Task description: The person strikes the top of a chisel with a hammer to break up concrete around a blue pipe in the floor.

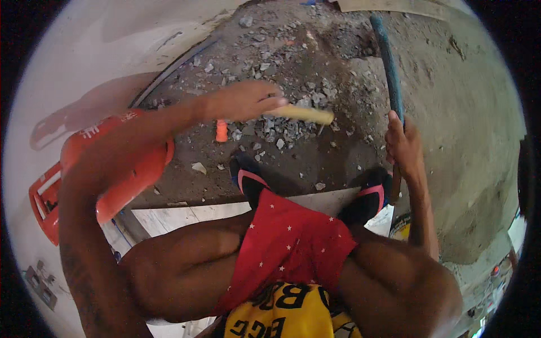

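My left hand (242, 100) is closed around a short yellowish wooden stick (304, 114), held out over broken rubble (282, 132). The stick is slightly blurred, and my fingers hide its near end. Off to the right, my right hand (404, 141) wraps round a long bar (387, 62), blue-grey above the grip and brownish below it. The bar stands close to upright in the picture, its top reaching toward the far edge. An orange spool of string (221, 131) is on the ground just below my left hand.
A red plastic chair (135, 177) stands by the pale wall (73, 84) at left. My sandalled feet (248, 174) are at the edge of the dirt, beside white tiles (197, 214). A wooden board (394, 7) lies at the far side, near a small hollow (360, 45).
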`<control>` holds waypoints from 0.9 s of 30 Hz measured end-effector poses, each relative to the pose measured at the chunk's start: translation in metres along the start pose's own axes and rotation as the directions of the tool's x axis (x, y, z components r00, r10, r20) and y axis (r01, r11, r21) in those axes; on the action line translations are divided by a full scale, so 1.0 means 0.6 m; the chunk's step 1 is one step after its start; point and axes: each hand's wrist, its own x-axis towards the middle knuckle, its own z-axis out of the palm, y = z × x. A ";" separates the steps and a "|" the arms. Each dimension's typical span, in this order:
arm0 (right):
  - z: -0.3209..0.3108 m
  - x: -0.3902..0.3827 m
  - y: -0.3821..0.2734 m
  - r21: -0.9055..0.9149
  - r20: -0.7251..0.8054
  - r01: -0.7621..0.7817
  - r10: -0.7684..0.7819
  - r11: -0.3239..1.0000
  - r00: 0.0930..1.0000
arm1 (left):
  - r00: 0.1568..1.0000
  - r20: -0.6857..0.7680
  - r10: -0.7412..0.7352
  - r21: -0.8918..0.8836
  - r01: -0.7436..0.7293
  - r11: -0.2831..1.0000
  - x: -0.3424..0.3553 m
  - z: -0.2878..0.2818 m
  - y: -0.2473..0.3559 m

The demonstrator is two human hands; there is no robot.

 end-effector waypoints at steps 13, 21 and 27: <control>-0.009 -0.022 -0.009 -0.303 0.050 0.110 -0.100 0.947 0.994 | 0.751 -0.240 -0.615 -0.079 0.616 0.784 -0.224 0.203 -0.285; -0.041 -0.024 -0.006 -0.331 -0.061 0.096 -0.122 0.939 0.991 | 0.811 -0.466 -0.353 0.215 0.491 0.844 -0.151 -0.135 -0.013; -0.042 -0.023 -0.008 -0.199 -0.028 0.147 -0.155 0.969 0.988 | 0.791 -0.605 -0.092 0.142 0.220 0.965 0.024 -0.211 0.103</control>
